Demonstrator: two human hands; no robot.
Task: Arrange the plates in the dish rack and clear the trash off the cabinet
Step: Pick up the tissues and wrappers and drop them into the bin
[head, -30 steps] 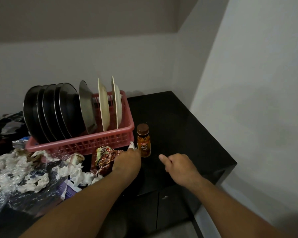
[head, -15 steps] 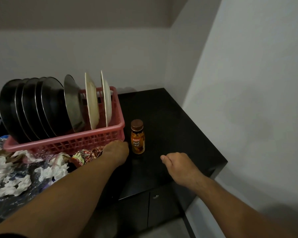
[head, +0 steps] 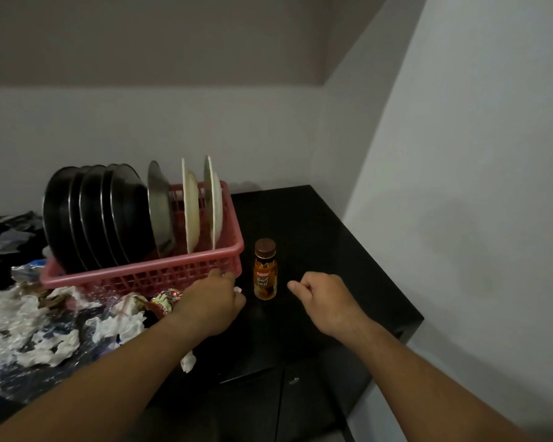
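A pink plastic dish rack [head: 147,275], a lattice-walled basket with a rounded rim, sits on the black glossy cabinet [head: 316,237] and serves as the landmark here. Standing on edge inside it are five dark round plates [head: 93,218] packed close at its left end, then a grey metal plate [head: 160,208], then two cream plates [head: 190,212] spaced apart toward its right end. Just right of the rack stands a small bottle [head: 265,271], amber with an orange label and a brown ribbed cap, upright and apart from the rack.

The left hand [head: 211,301] lies at the rack's front right corner, fingers curled inward with a bit of white tissue showing at the fingertips; whether it grips that tissue I cannot tell. The right hand [head: 326,301] hovers right of the bottle, loosely curled into a fist with nothing in it.

In front of the rack and to its left, crumpled white tissues [head: 55,346] lie on wrinkled clear plastic film [head: 0,317], with a red printed snack wrapper [head: 166,301] just by the left hand. Below the cabinet top, dark doors [head: 268,403] show a small knob. Plain pale walls [head: 476,154] meet in a corner behind the cabinet.
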